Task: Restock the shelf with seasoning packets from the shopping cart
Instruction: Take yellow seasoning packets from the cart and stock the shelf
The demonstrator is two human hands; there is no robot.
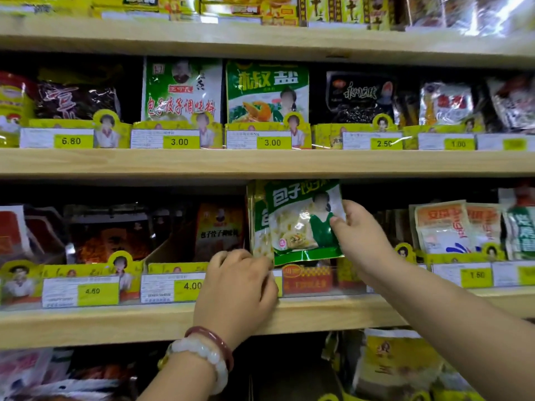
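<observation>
My right hand (357, 230) pinches the green dumpling seasoning packet (301, 224) at its three-o'clock edge, my left hand (237, 285) grips its seven-o'clock corner; I should slide it upright into the shelf (115, 322) slot.

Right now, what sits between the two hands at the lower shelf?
In the head view, the green-and-white seasoning packet spans the gap: the right hand pinches its right edge, and the left hand is at its lower left corner.

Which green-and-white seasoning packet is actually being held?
The green-and-white packet on the lower shelf, pinched by the right hand; the similar two on the shelf above stand untouched behind 3.00 tags.
</observation>
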